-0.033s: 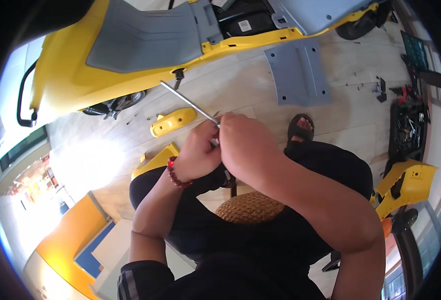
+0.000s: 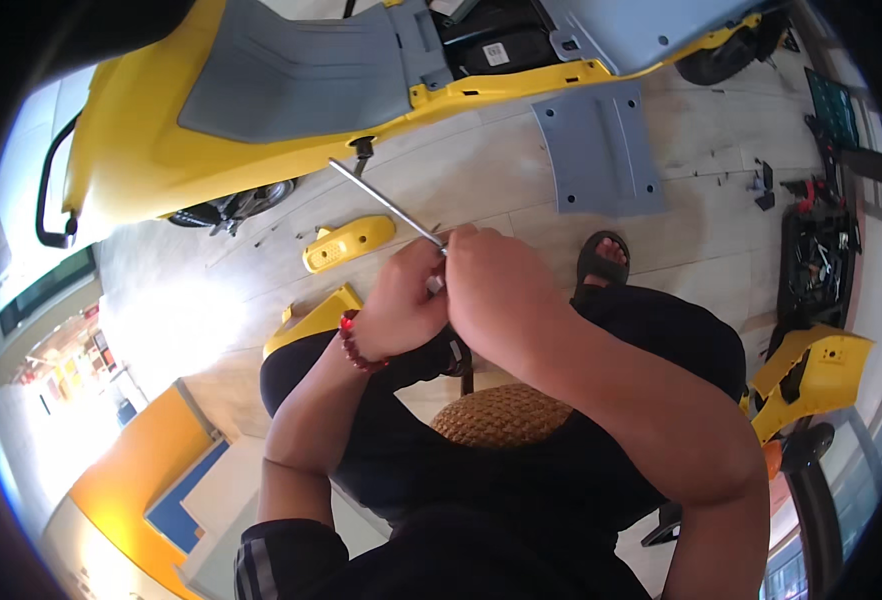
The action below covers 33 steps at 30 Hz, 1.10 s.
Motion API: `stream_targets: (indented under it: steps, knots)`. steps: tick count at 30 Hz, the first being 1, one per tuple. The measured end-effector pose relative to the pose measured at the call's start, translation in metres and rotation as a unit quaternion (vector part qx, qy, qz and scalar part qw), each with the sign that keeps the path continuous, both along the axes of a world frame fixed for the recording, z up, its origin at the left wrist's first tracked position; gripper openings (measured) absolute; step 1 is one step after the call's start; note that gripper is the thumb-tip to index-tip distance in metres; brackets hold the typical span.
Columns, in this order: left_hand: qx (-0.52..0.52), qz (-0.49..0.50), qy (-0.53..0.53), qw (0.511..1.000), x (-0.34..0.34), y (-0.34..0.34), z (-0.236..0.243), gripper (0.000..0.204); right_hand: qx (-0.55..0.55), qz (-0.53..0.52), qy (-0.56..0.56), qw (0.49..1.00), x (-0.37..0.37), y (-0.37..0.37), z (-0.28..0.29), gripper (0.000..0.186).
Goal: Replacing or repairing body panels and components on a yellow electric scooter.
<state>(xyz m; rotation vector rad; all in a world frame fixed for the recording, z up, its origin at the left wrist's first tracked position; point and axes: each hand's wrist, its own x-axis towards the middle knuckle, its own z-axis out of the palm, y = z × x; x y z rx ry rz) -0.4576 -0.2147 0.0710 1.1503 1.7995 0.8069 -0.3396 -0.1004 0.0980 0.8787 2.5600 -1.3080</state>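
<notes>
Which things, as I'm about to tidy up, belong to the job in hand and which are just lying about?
In the job:
- metal rod, gripped by left hand and right hand
- yellow-and-grey vehicle
- probably, by colour, grey panel and yellow cover on the floor

Seemingly just lying about:
- tool tray, right
- small black piece, right

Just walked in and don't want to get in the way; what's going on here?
A person holds a thin metal rod, left hand and right hand together at its near end. Its tip points toward a yellow scooter; whether they touch is unclear. A grey panel and yellow cover lie on the floor.
</notes>
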Motion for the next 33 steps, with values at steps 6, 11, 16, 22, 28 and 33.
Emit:
stream_targets:
  steps: [6, 11, 16, 22, 28, 33]
  knots:
    - [0.019, -0.004, -0.007, 1.000, 0.001, 0.006, -0.005, 0.024, 0.011, 0.018, -0.023, 1.000, 0.001, 0.005, 0.000, 0.011]
    - [0.035, 0.017, -0.041, 0.998, 0.005, 0.003, -0.003, 0.028, 0.009, 0.019, -0.017, 1.000, 0.003, 0.002, -0.001, 0.011]
    - [0.005, -0.007, -0.027, 1.000, 0.003, -0.004, 0.001, 0.026, -0.004, 0.012, 0.015, 1.000, 0.006, -0.004, 0.000, 0.013]
    - [-0.010, -0.013, -0.029, 0.999, 0.004, -0.007, 0.000, 0.021, -0.032, 0.047, -0.066, 0.996, 0.004, -0.002, 0.006, 0.017]
    - [-0.006, -0.014, -0.037, 0.999, 0.003, -0.003, -0.006, 0.020, -0.039, 0.022, -0.035, 0.998, 0.004, -0.002, 0.001, 0.013]
    - [-0.023, -0.021, -0.028, 0.999, 0.002, -0.003, -0.008, 0.021, -0.026, 0.025, -0.020, 0.999, 0.007, -0.002, -0.005, 0.014]
